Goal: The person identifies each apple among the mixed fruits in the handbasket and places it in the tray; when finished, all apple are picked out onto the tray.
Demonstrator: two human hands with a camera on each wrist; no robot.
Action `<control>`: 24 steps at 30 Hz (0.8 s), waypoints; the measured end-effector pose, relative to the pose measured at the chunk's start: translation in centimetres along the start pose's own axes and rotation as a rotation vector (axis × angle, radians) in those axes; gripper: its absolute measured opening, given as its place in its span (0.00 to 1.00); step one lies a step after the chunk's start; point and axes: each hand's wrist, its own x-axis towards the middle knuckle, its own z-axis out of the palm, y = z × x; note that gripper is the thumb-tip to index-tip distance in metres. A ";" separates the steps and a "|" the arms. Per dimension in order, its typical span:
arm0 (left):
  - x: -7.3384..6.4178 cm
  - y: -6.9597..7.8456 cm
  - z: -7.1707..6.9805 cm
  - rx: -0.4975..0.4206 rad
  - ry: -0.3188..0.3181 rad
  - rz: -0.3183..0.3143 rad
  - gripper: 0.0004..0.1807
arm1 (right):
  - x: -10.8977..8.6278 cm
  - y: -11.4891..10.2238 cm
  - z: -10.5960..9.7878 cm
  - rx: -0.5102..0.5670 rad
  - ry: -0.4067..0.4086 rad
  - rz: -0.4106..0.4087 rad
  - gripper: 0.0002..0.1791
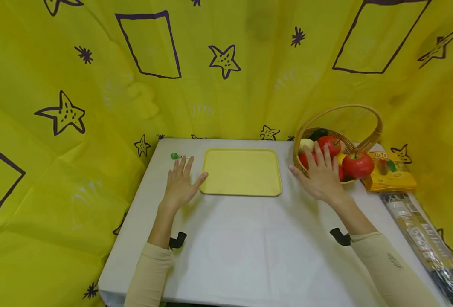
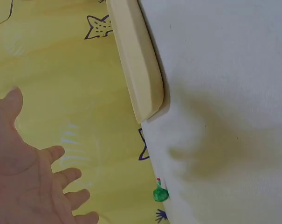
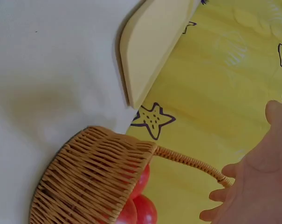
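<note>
My left hand (image 1: pixel 179 187) hovers over the table with fingers spread, just left of a yellow tray (image 1: pixel 242 172). Past its fingertips lies a small green-headed item that looks like a lollipop (image 1: pixel 175 156), seen also in the left wrist view as a green ball (image 2: pixel 160 194). My right hand (image 1: pixel 320 177) is likewise spread and holds nothing. In the head view it overlaps the front of a wicker basket (image 1: pixel 296 147) filled with red apples (image 1: pixel 358 165) and other fruit or vegetables. The right wrist view shows the basket's woven side (image 3: pixel 85 177) with the hand above it.
A yellow-orange packet (image 1: pixel 393 179) lies right of the basket. Long clear packs (image 1: pixel 422 238) with dark contents run along the table's right edge. The white-covered table (image 1: pixel 234 256) backs onto a yellow curtain (image 1: pixel 226 102) printed with stars.
</note>
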 end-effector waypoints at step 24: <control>1.2 -1.8 2.0 -0.617 -0.033 -0.059 0.46 | -0.9 5.1 -4.8 0.312 0.272 0.109 0.43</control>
